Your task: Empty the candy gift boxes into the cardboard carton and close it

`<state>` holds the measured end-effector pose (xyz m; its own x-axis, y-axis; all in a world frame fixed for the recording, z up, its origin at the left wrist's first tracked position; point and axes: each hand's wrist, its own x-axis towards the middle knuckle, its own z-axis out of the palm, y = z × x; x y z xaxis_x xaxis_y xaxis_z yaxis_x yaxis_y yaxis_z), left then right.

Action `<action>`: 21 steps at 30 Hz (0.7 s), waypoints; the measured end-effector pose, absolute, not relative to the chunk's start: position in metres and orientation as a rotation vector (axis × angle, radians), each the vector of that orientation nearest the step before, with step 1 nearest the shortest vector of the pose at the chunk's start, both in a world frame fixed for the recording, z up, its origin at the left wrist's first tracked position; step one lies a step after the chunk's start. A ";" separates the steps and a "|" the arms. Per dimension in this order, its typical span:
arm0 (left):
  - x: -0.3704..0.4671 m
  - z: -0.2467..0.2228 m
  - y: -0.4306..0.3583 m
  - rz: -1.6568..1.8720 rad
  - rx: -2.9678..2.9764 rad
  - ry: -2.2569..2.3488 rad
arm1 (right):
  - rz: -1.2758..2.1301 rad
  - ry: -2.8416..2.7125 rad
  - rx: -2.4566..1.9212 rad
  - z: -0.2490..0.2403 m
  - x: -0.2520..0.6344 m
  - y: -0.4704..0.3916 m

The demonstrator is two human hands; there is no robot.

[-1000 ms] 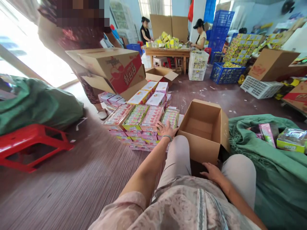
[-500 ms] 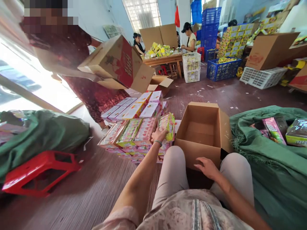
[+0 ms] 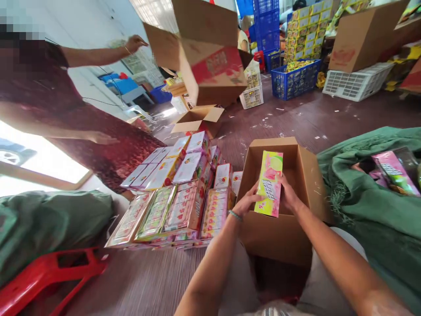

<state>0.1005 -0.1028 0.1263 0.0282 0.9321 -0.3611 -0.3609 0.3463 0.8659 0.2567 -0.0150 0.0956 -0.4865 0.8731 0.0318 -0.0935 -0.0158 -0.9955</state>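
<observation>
A yellow and pink candy box (image 3: pixel 269 184) is held between my two hands over an open cardboard carton (image 3: pixel 276 235). My left hand (image 3: pixel 247 199) grips its left side, with a bracelet on the wrist. On the box's right side my right hand (image 3: pixel 289 192) has its fingers closed against the edge. The carton stands between my knees, flaps folded out, and its brown inside shows behind the box. To the left is a stack of packed candy boxes (image 3: pixel 186 206), some with clear windows, others showing white sides.
At the left a co-worker (image 3: pixel 79 105) stands beside a large carton (image 3: pixel 210 52) that hangs tilted in the air. Below it sits another open carton (image 3: pixel 197 118). Green sacks (image 3: pixel 378 175) flank me, and a red stool (image 3: pixel 49 276) lies at lower left. Blue crates (image 3: pixel 294 83) stand behind.
My left hand has lifted the candy box off the stack and brought it right, over the carton. My right hand has risen to grip it. The co-worker's large carton has moved up and right.
</observation>
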 end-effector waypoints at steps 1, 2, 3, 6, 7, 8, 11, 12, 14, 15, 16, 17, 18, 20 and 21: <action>0.102 0.120 -0.096 1.125 0.614 1.114 | 1.699 -1.400 -0.826 0.092 0.257 -0.016; 0.103 0.115 -0.090 1.150 0.568 1.118 | 1.775 -1.319 -0.813 0.090 0.259 -0.016; 0.103 0.111 -0.083 1.183 0.529 1.125 | 1.775 -1.303 -0.828 0.090 0.262 -0.015; 0.100 0.107 -0.068 1.262 0.505 1.148 | 1.252 -1.650 -1.000 0.094 0.276 -0.011; 0.098 0.107 -0.065 1.274 0.524 1.161 | 0.985 -1.836 -1.015 0.097 0.281 -0.010; 0.096 0.108 -0.064 1.277 0.547 1.179 | 0.730 -2.038 -0.974 0.099 0.286 -0.011; 0.090 0.110 -0.066 1.234 0.627 1.234 | 0.262 -2.559 -0.693 0.106 0.293 -0.019; 0.089 0.110 -0.067 1.212 0.654 1.253 | 0.198 -2.667 -0.644 0.107 0.293 -0.023; 0.086 0.111 -0.071 1.178 0.701 1.300 | 0.125 -2.782 -0.657 0.110 0.290 -0.029; 0.085 0.110 -0.073 1.166 0.713 1.328 | 0.104 -2.811 -0.674 0.110 0.288 -0.031; 0.084 0.109 -0.074 1.154 0.713 1.353 | 0.090 -2.834 -0.665 0.110 0.287 -0.031; 0.082 0.107 -0.075 1.138 0.702 1.372 | 0.083 -2.848 -0.633 0.109 0.286 -0.031; 0.079 0.104 -0.075 1.121 0.683 1.384 | 0.086 -2.850 -0.587 0.108 0.286 -0.029; 0.070 0.097 -0.075 1.074 0.613 1.382 | 0.123 -2.825 -0.480 0.105 0.288 -0.024; 0.065 0.093 -0.075 1.040 0.561 1.368 | 0.158 -2.796 -0.434 0.104 0.290 -0.021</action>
